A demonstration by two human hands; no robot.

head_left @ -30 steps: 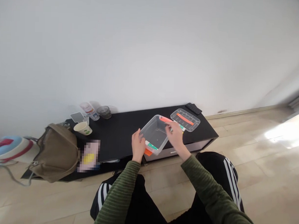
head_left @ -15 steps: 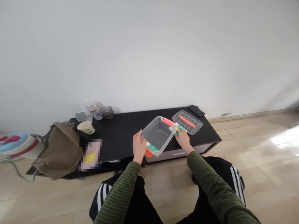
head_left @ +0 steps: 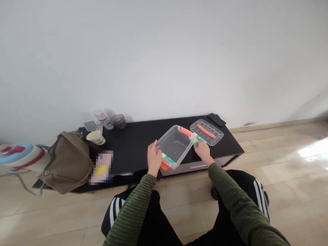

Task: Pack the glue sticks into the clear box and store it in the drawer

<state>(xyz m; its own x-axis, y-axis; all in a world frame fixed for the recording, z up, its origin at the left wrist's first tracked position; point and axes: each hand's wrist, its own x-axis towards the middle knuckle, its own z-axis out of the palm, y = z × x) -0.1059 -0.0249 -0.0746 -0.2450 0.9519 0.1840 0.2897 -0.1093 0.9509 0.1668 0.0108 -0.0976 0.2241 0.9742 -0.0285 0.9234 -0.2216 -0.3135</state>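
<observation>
A clear plastic storage box (head_left: 175, 142) with orange clips is tilted over the front of the black cabinet, its top open. Closed round the left side of its rim is my left hand (head_left: 154, 158). A green-and-white packet or label (head_left: 168, 159) shows at the box's near end; whether it is inside or on the wall I cannot tell. At the box's right side, my right hand (head_left: 203, 151) is closed on a slim green-and-white packet (head_left: 199, 139) with some yellow, partly hidden by the fingers. The clear lid (head_left: 206, 132) with an orange handle lies just beyond that hand.
The low black cabinet (head_left: 136, 140) stands against the wall. A black keypad-like object (head_left: 216, 119) lies at its far right. On the left are a paper cup (head_left: 96, 138), a white bottle (head_left: 103, 119), a glass bowl (head_left: 118, 120), a brown bag (head_left: 68, 162) and a blue-lidded container (head_left: 20, 155).
The view has shifted slightly. My hands stay in nearly the same places, on the box and at the green-and-white packet. The lid has not visibly moved on the cabinet.
</observation>
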